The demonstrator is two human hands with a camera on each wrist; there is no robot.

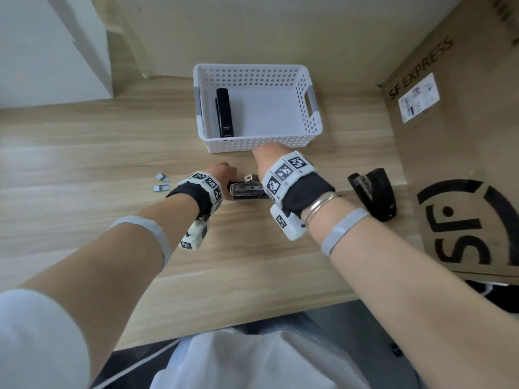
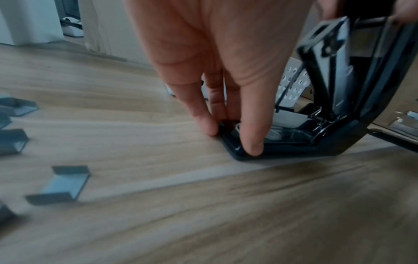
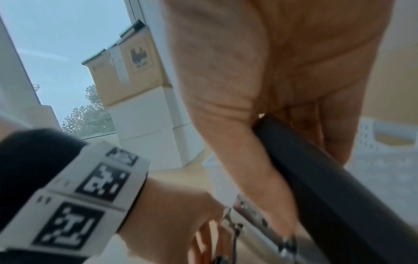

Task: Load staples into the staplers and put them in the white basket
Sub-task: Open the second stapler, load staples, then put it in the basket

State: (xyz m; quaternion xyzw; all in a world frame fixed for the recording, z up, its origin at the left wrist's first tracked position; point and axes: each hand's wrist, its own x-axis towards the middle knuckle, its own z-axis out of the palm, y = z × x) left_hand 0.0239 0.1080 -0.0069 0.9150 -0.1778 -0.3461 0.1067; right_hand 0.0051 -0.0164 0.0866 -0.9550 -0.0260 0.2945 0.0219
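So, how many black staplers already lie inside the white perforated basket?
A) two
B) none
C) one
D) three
C: a single black stapler lies along the left wall of the white perforated basket; the other two staplers are on the wooden table.
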